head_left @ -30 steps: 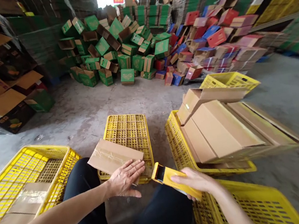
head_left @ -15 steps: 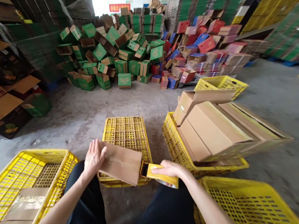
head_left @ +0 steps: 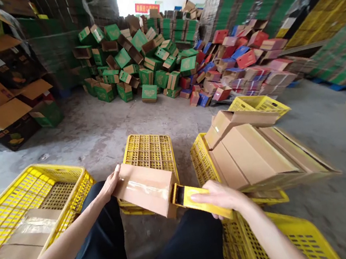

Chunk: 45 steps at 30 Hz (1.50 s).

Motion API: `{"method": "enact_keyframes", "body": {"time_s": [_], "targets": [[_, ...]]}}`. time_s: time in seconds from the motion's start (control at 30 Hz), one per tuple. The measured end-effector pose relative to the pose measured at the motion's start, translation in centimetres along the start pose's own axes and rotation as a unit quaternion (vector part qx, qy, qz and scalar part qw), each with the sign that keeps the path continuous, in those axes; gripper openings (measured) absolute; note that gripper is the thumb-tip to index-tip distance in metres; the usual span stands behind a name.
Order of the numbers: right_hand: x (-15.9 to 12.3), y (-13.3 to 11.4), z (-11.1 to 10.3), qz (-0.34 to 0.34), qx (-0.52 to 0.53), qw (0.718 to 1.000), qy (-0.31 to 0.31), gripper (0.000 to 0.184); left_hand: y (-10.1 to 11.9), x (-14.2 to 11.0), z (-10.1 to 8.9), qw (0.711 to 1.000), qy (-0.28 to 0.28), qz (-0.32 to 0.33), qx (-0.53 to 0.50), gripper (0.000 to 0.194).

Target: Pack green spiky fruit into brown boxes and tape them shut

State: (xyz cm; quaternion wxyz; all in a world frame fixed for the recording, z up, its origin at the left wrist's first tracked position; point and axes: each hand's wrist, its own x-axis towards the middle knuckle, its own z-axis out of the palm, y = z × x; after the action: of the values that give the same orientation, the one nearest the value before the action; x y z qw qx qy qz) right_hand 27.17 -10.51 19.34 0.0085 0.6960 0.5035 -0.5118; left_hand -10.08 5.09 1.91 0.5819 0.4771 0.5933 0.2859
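Note:
A small brown cardboard box (head_left: 149, 175) rests on an upturned yellow crate (head_left: 149, 144) between my knees, with shiny clear tape along its top. My left hand (head_left: 112, 186) grips the box's left end, its fingers against the edge. In my right hand (head_left: 221, 195) is a yellow tape dispenser (head_left: 190, 199), fingers wrapped round its body. The dispenser's head touches or nearly touches the right end of the box. My palm hides part of the dispenser.
Taped boxes (head_left: 28, 235) lie in a yellow crate (head_left: 84, 178) on the left. On the right, a crate (head_left: 200, 160) holds flattened cartons (head_left: 248, 148), with another crate (head_left: 303, 236) nearer me. Green boxes (head_left: 124, 58) and red and blue boxes (head_left: 247, 58) are heaped farther off.
The tape dispenser in my right hand has moved right, to the box's end. My left hand has shifted from lying over the box's left end to its edge. The box looks more raised and tilted.

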Motion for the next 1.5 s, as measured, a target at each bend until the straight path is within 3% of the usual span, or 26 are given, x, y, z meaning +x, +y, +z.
{"method": "enact_keyframes", "body": {"time_s": [0.1, 0.2, 0.3, 0.37, 0.5, 0.6, 0.7, 0.77, 0.83, 0.9, 0.97, 1.1, 1.27, 1.5], "targets": [[-3.6, -3.1, -2.3, 0.028, -0.026, 0.999, 0.003, 0.055, -1.5, -1.1, 2.4, 0.978, -0.077, -0.078, -0.176, 0.096], [-5.8, -7.1, -3.1, 0.027, -0.048, 0.998, -0.01, 0.057, -3.6, -2.3, 5.7, 0.948, -0.13, -0.121, -0.264, 0.101], [-5.7, -10.6, -2.6, 0.015, -0.087, 0.996, -0.033, 0.057, -5.4, -3.3, 8.0, 0.947, -0.135, -0.096, -0.274, 0.104], [-4.6, -12.0, -2.1, 0.012, -0.104, 0.993, -0.05, 0.057, -6.2, -3.6, 8.3, 0.962, -0.122, -0.049, -0.24, 0.103], [-2.0, -13.3, -1.7, -0.003, -0.091, 0.993, -0.073, 0.058, -5.9, -3.5, 6.3, 0.989, -0.028, 0.046, -0.134, 0.091], [-0.5, -14.2, -1.6, -0.025, -0.08, 0.993, -0.083, 0.06, -3.6, -3.8, 3.5, 0.988, 0.065, 0.113, -0.078, 0.081], [0.7, -15.4, -1.5, -0.042, -0.071, 0.992, -0.096, 0.06, -0.1, -5.1, 0.5, 0.964, 0.058, 0.25, -0.067, 0.068], [1.3, -16.1, -1.5, -0.052, -0.072, 0.991, -0.105, 0.061, 2.2, -6.3, -1.2, 0.913, -0.036, 0.406, -0.021, 0.063], [1.8, -16.3, -1.6, -0.061, -0.077, 0.989, -0.112, 0.063, 3.8, -7.2, -2.3, 0.823, -0.151, 0.545, 0.057, 0.061], [2.1, -16.2, -1.7, -0.064, -0.074, 0.989, -0.114, 0.063, 4.7, -7.5, -2.9, 0.755, -0.202, 0.608, 0.138, 0.059], [2.2, -15.9, -1.9, -0.065, -0.06, 0.989, -0.115, 0.062, 4.8, -7.1, -2.9, 0.724, -0.21, 0.627, 0.196, 0.066], [2.3, -15.1, -1.9, -0.07, -0.032, 0.989, -0.123, 0.06, 3.6, -5.4, -2.3, 0.7, -0.191, 0.65, 0.225, 0.077], [2.2, -14.3, -2.0, -0.066, -0.021, 0.99, -0.119, 0.063, 2.4, -4.2, -1.5, 0.698, -0.182, 0.658, 0.217, 0.073], [2.0, -12.0, -2.3, -0.042, 0.0, 0.991, -0.123, 0.065, 2.6, -3.9, -1.3, 0.703, -0.182, 0.65, 0.224, 0.064]]}}
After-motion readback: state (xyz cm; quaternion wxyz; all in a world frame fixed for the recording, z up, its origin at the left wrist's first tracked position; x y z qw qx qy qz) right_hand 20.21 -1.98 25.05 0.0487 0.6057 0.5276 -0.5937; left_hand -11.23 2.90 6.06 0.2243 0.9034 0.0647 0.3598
